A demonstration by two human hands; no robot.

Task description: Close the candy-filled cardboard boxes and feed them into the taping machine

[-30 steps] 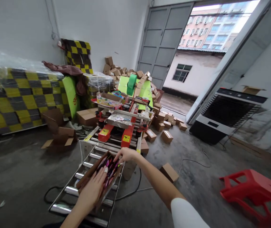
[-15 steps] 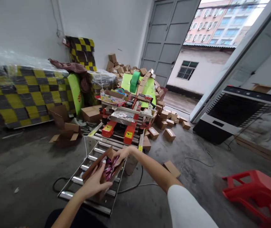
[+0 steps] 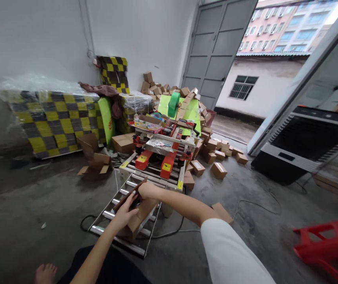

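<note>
Cardboard box (image 3: 142, 215), open, on roller conveyor (image 3: 98, 230).
Left hand (image 3: 124, 215), right hand (image 3: 149, 191): both at its opening; cannot tell whether either grips anything.

Matt cardboard box (image 3: 141, 215), glossy metal rollers (image 3: 109, 215)

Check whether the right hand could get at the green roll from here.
Probably not without moving closer: the right hand is at the open carton, and the machine's red-and-metal front lies between it and the green roll.
</note>
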